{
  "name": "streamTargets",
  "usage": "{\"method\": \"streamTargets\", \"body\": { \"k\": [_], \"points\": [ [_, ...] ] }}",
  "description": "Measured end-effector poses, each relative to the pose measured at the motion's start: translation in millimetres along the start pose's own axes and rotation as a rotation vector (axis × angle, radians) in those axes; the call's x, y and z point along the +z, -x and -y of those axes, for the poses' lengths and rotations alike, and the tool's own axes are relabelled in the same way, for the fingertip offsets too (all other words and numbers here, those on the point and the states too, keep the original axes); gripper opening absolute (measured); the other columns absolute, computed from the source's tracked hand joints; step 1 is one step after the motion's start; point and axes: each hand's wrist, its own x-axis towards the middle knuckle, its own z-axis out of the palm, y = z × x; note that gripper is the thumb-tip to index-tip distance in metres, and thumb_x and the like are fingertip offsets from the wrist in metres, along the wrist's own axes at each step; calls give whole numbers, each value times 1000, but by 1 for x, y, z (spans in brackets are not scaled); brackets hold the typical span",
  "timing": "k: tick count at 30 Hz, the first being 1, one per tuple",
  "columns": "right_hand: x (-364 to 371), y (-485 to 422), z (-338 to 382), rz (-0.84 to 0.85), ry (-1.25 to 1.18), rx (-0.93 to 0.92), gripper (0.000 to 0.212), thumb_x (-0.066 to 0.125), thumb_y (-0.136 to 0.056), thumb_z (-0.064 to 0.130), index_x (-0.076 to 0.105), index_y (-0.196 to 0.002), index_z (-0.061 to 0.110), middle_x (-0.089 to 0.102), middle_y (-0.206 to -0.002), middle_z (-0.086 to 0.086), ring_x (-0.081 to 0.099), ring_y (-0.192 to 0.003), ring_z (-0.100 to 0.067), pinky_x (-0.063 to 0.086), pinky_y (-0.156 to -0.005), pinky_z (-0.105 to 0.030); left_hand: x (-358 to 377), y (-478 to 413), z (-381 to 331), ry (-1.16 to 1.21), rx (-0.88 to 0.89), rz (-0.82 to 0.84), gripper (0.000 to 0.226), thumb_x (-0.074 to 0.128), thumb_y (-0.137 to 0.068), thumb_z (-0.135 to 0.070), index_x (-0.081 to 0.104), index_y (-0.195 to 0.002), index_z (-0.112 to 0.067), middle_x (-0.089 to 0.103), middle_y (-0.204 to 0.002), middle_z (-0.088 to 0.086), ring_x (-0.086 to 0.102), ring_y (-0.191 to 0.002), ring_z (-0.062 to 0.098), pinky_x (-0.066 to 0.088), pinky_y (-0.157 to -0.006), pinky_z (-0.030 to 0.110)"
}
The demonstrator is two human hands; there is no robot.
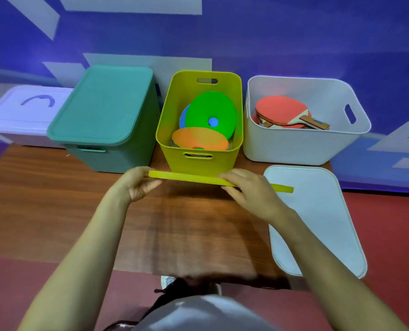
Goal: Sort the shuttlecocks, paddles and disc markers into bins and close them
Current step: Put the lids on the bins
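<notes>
Against a blue wall (294,32) with pale shapes, a wooden desk (55,199) is seen standing on a red floor. The left hand (136,185) is curled round the left end of a yellow lid (191,177), and the right hand (246,189) is closed over the lid further along, thumb beneath, so that the lid's right end is left sticking out past it. The lid is held edge-on and almost level, above the desk and just in front of the yellow bin (198,163).

That bin, at the middle of the far edge, stands open and is loaded with disc markers (210,113) in green, orange and blue. To its left, the teal bin (117,156) is already covered by a teal lid (103,103), its contents hidden. Toward the far right corner, paddles (280,108) are stacked in the open white bin (294,144). Its white lid (318,223) lies flat along the right edge of the desk. A pale box (19,115) is seen beyond the desk's far left corner.

The yellow lid is judged light, thin and fairly stiff, with a smooth surface that could slip. It is probably best held at opposite ends, kept level, then pressed down at the corners until it is seated on the rim.
</notes>
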Motion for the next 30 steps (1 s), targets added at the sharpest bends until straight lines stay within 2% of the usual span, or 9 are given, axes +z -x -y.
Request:
{"method": "streamTargets", "body": {
  "k": [3,8,12,17,20,23,25,27,30],
  "points": [
    [-8,-6,2,-155,-94,45,32,55,-90,31,61,-121,25,63,-97,9,60,-87,-9,51,-68,-30,10,8,12,211,5,11,34,30,-103,-28,42,-118,0,58,-94,18,62,-88,31,52,-81,41],
    [-32,-37,9,-308,-475,169,37,64,-87,17,59,-124,21,63,-117,5,56,-104,0,43,-90,-12,32,17,40,-164,211,22,41,47,-93,-6,46,-133,-10,60,-122,5,56,-100,17,44,-82,35],
    [-41,-66,9,-358,-658,280,39,62,-89,16,50,-124,29,61,-118,1,57,-109,-9,46,-93,-22,36,26,35,-171,447,-26,34,51,-95,-16,46,-129,-17,58,-123,2,56,-110,18,44,-89,36],
    [-41,-105,-15,-454,-577,487,27,61,-89,17,45,-110,11,56,-114,-14,57,-101,-25,47,-89,-37,31,37,-6,-226,749,-219,27,57,-92,-24,51,-118,-17,68,-100,2,64,-86,9,52,-73,29],
    [-41,-127,-24,-422,-627,659,12,64,-85,25,54,-88,18,60,-95,-9,59,-87,-21,49,-80,-35,32,30,-47,-321,845,-236,33,57,-92,-24,56,-122,-11,65,-113,1,61,-102,12,49,-86,29],
    [-37,-144,-32,-369,-771,808,13,69,-79,29,60,-76,20,66,-84,-5,62,-81,-22,51,-78,-40,41,15,-80,-353,800,-131,39,59,-91,-24,54,-128,-11,62,-117,1,61,-101,10,47,-79,20],
    [-29,-153,-50,-375,-815,844,46,71,-61,47,67,-93,15,70,-97,-7,65,-91,-25,52,-87,-50,47,5,-93,-334,723,-49,44,61,-90,-24,51,-131,-14,60,-118,-3,60,-97,6,46,-74,16],
    [-15,-165,-79,-378,-802,844,63,67,-54,55,67,-101,14,70,-100,-8,66,-94,-27,51,-89,-51,53,-10,-104,-346,684,-32,48,61,-89,-21,47,-135,-16,54,-131,2,56,-111,16,46,-88,26],
    [-23,-180,-65,-372,-760,877,32,67,-69,43,67,-85,15,70,-94,-13,66,-89,-30,50,-87,-54,62,-30,-118,-461,675,-67,51,59,-90,-15,42,-138,-11,31,-151,7,32,-136,22,28,-110,35]
  ]
}}
